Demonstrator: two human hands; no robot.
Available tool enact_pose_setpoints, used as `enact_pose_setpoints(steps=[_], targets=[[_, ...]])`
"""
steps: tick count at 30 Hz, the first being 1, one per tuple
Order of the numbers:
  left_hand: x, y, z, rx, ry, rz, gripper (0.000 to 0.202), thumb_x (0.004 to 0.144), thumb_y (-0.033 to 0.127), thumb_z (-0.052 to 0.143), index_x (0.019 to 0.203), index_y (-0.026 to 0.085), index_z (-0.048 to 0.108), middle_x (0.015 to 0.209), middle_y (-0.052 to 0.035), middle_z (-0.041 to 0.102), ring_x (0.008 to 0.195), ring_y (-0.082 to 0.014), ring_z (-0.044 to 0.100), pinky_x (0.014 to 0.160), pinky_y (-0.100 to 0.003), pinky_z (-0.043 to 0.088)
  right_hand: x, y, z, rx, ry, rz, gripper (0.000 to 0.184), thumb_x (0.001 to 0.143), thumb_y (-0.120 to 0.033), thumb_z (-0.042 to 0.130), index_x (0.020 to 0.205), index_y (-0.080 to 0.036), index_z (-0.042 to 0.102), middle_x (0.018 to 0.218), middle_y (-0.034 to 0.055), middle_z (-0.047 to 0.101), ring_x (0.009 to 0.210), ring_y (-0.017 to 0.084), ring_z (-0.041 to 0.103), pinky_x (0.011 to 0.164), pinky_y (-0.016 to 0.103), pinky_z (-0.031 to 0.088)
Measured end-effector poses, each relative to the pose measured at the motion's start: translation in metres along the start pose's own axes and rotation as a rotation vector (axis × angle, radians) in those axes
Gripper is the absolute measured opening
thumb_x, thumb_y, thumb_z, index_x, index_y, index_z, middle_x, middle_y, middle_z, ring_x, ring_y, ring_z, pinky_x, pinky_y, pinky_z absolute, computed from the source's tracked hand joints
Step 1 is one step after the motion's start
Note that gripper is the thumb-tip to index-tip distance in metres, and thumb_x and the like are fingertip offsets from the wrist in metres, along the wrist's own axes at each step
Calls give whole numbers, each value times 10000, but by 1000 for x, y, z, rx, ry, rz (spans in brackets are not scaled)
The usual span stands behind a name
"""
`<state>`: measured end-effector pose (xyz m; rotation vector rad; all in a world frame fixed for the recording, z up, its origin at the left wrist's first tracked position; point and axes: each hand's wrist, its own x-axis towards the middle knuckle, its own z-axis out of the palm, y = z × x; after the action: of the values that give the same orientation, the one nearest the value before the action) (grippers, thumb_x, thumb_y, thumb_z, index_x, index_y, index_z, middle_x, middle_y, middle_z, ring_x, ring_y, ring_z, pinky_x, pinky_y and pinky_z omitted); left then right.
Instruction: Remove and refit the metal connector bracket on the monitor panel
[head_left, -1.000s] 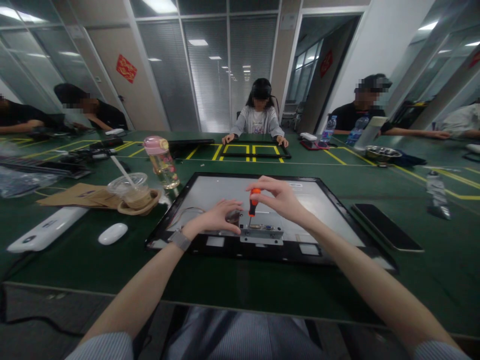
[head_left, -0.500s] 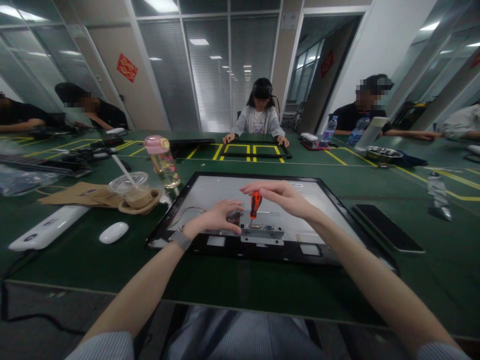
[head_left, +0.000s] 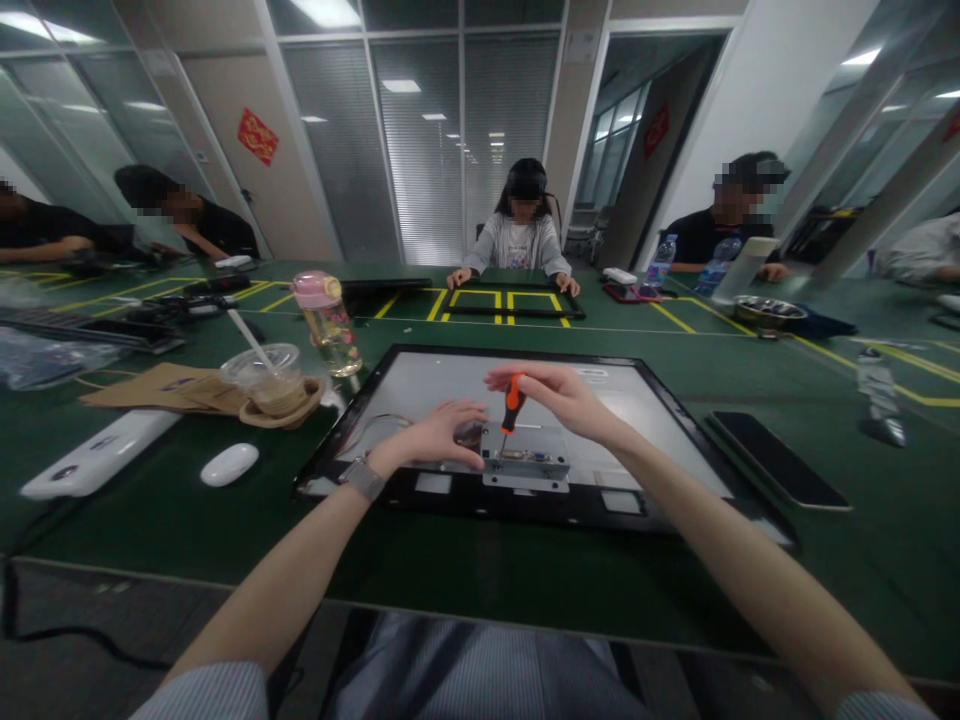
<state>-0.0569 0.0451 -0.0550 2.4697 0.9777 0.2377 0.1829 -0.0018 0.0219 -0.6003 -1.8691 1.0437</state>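
A flat monitor panel [head_left: 660, 420] lies back-up on the green table, with a small metal connector bracket [head_left: 529, 468] near its front edge. My right hand [head_left: 559, 395] is closed on the top of an orange-handled screwdriver [head_left: 511, 402], held upright with its tip down at the bracket. My left hand [head_left: 435, 435] rests on the panel just left of the bracket, fingers curled around a small dark object that I cannot make out. A grey watch sits on my left wrist.
To the left are a plastic cup with a straw [head_left: 262, 375], a pink-lidded bottle [head_left: 326, 325], a white mouse [head_left: 229, 464] and a white device [head_left: 97, 452]. A dark phone [head_left: 776, 460] lies to the right. Other people sit round the table; one opposite rests hands on a black frame [head_left: 510, 303].
My right fingers have shifted on the screwdriver handle, opening and closing round its top while the tool stays at the bracket. My left hand has stayed put.
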Motion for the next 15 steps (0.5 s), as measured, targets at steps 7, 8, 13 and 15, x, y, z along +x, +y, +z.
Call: enact_pose_setpoints(steps=[7, 8, 13, 15], targets=[[0, 2, 0, 0, 14, 11, 717, 719, 587, 782, 1314, 248, 573, 1553, -76, 425, 1464, -320, 329, 1235, -488, 174, -2, 12, 7, 368, 86, 64, 153, 786, -359, 798, 882, -242, 792, 835, 28, 764, 809, 177, 699, 796, 352, 568], [0, 2, -1, -1, 11, 8, 718, 721, 584, 783, 1316, 242, 571, 1555, -78, 423, 1468, -321, 323, 1236, -486, 173, -2, 13, 7, 397, 71, 77, 171, 802, -368, 782, 915, -241, 791, 857, 36, 768, 828, 179, 702, 814, 358, 564], [-1, 3, -1, -16, 4, -8, 748, 717, 614, 771, 1337, 256, 553, 1574, -78, 395, 1487, -322, 289, 1247, -508, 122, -2, 5, -5, 426, -124, 119, 214, 860, -361, 719, 1031, -248, 781, 1009, 64, 771, 992, 211, 696, 918, 412, 530], [-1, 2, -1, -21, 6, 3, 736, 723, 624, 761, 1335, 269, 555, 1573, -66, 399, 1487, -318, 293, 1251, -509, 106, -2, 1, -10, 297, -136, 98, 204, 853, -329, 732, 1040, -262, 779, 1013, 57, 760, 961, 208, 693, 880, 407, 540]])
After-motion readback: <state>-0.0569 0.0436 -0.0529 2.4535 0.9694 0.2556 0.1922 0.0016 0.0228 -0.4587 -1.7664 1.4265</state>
